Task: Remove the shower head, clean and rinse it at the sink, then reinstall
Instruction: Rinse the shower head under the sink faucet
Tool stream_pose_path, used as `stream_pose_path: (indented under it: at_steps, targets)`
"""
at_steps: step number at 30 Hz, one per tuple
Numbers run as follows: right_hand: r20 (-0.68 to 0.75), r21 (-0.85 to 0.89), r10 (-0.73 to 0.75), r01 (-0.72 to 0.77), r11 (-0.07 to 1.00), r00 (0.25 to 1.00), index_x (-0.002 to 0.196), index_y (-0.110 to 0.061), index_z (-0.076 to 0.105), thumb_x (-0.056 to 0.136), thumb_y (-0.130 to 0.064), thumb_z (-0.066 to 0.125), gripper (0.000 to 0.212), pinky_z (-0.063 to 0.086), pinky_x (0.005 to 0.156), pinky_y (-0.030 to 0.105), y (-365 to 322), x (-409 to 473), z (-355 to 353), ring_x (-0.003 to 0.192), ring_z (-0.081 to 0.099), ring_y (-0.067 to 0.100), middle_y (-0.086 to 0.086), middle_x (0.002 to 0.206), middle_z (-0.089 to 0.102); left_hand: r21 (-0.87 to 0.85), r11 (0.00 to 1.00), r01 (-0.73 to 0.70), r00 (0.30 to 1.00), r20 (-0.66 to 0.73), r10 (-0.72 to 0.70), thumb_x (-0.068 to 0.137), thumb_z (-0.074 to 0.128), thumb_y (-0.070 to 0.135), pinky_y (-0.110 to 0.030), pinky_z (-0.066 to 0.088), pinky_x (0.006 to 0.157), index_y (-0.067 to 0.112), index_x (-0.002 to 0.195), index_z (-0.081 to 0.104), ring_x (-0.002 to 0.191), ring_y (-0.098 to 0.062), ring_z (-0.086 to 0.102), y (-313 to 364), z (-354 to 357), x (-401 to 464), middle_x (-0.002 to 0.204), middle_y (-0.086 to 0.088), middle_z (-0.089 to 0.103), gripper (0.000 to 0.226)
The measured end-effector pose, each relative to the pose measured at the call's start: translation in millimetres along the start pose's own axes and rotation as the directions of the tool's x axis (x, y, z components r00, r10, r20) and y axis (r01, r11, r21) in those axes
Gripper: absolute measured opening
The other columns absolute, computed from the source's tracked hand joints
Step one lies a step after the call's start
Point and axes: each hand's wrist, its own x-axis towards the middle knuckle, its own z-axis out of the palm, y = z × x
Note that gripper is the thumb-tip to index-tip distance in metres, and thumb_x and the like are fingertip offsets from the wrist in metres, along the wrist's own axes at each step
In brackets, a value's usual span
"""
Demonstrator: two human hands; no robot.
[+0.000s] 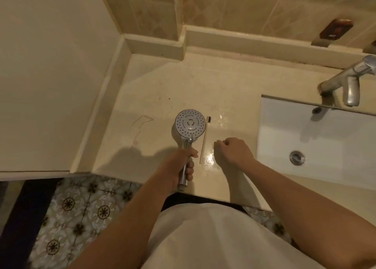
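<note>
A chrome shower head (190, 124) with a round grey spray face turned up lies over the beige countertop (154, 89). My left hand (184, 163) is shut on its handle near the counter's front edge. A pale toothbrush (204, 140) with dark bristles lies just right of the shower head, bristles pointing away from me. My right hand (232, 149) hovers right of the toothbrush with fingers loosely curled and nothing in it. The white sink (317, 134) is further right.
A chrome faucet (345, 81) stands behind the sink, and the drain (297, 157) is in the basin. Wet patches (209, 159) shine on the counter near the toothbrush. A dark sachet (335, 30) leans on the tiled back ledge. Patterned floor tiles (81, 207) lie below left.
</note>
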Motion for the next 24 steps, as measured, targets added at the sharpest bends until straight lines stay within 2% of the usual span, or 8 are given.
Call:
stream_pose_path:
  at_steps: [2, 4, 7, 10, 12, 14, 19, 24]
  targets:
    - [-0.027, 0.010, 0.048, -0.048, 0.999, 0.998, 0.064, -0.015, 0.051, 0.087, -0.039, 0.043, 0.034, 0.038, 0.052, 0.028, 28, -10, -18, 0.060, 0.054, 0.019, 0.002, 0.066, 0.058, 0.051, 0.999, 0.008, 0.998, 0.069, -0.011, 0.091, 0.060, 0.024, -0.023, 0.035, 0.037, 0.012, 0.096, 0.051, 0.037, -0.011, 0.037, 5, 17, 9, 0.051, 0.003, 0.040, 0.016]
    - [-0.073, 0.013, 0.114, -0.114, 0.993, 0.991, 0.069, -0.014, 0.053, 0.089, -0.033, 0.044, 0.029, 0.041, 0.055, 0.030, 60, -18, -39, 0.068, 0.058, 0.021, 0.002, 0.071, 0.060, 0.104, 0.994, 0.023, 0.989, 0.143, -0.038, 0.093, 0.060, 0.024, -0.023, 0.036, 0.036, 0.012, 0.096, 0.051, 0.037, -0.011, 0.038, 9, 40, 18, 0.052, 0.002, 0.041, 0.016]
    - [-0.147, 0.059, 0.221, -0.215, 0.975, 0.964, 0.090, -0.014, 0.060, 0.088, -0.028, 0.050, 0.017, 0.050, 0.069, 0.035, 100, -28, -75, 0.081, 0.060, 0.021, 0.002, 0.088, 0.065, 0.185, 0.982, 0.048, 0.975, 0.206, -0.086, 0.094, 0.060, 0.023, -0.022, 0.037, 0.037, 0.010, 0.095, 0.054, 0.037, -0.011, 0.040, 12, 82, 30, 0.053, 0.001, 0.044, 0.015]
    - [-0.243, 0.104, 0.263, -0.244, 0.964, 0.934, 0.131, -0.015, 0.054, 0.091, -0.029, 0.054, 0.042, 0.046, 0.089, 0.034, 130, -34, -113, 0.111, 0.058, 0.025, 0.008, 0.127, 0.059, 0.258, 0.965, 0.055, 0.966, 0.229, -0.117, 0.092, 0.062, 0.023, -0.023, 0.036, 0.039, 0.011, 0.095, 0.055, 0.041, -0.012, 0.039, 14, 127, 36, 0.056, 0.000, 0.045, 0.014]
    - [-0.311, 0.149, 0.269, -0.232, 0.961, 0.912, 0.143, -0.013, 0.043, 0.092, -0.030, 0.055, 0.055, 0.040, 0.101, 0.037, 143, -33, -139, 0.126, 0.049, 0.028, 0.011, 0.142, 0.048, 0.294, 0.954, 0.060, 0.961, 0.243, -0.136, 0.091, 0.061, 0.022, -0.022, 0.034, 0.039, 0.012, 0.093, 0.055, 0.041, -0.012, 0.037, 17, 159, 38, 0.056, 0.001, 0.043, 0.012]
    - [-0.394, 0.178, 0.257, -0.201, 0.963, 0.883, 0.143, -0.009, 0.041, 0.091, -0.029, 0.058, 0.058, 0.039, 0.101, 0.037, 155, -28, -167, 0.129, 0.046, 0.029, 0.013, 0.144, 0.045, 0.328, 0.941, 0.081, 0.957, 0.237, -0.165, 0.091, 0.060, 0.021, -0.019, 0.033, 0.039, 0.013, 0.090, 0.054, 0.038, -0.012, 0.035, 20, 192, 38, 0.054, 0.002, 0.040, 0.010]
    - [-0.576, 0.222, 0.214, -0.101, 0.970, 0.789, 0.129, -0.005, 0.046, 0.087, -0.028, 0.065, 0.052, 0.039, 0.084, 0.034, 180, -7, -237, 0.121, 0.047, 0.031, 0.015, 0.133, 0.048, 0.352, 0.933, 0.075, 0.964, 0.215, -0.159, 0.093, 0.060, 0.019, -0.018, 0.031, 0.038, 0.011, 0.087, 0.053, 0.036, -0.011, 0.034, 15, 269, 50, 0.052, 0.002, 0.038, 0.012]
    - [-0.600, 0.173, 0.143, -0.047, 0.984, 0.787, 0.121, -0.010, 0.044, 0.082, -0.022, 0.069, 0.048, 0.045, 0.077, 0.037, 215, 19, -293, 0.109, 0.049, 0.028, 0.010, 0.123, 0.047, 0.268, 0.958, 0.105, 0.982, 0.126, -0.143, 0.095, 0.059, 0.020, -0.017, 0.031, 0.038, 0.010, 0.087, 0.053, 0.036, -0.011, 0.034, -5, 336, 65, 0.053, 0.002, 0.039, 0.014]
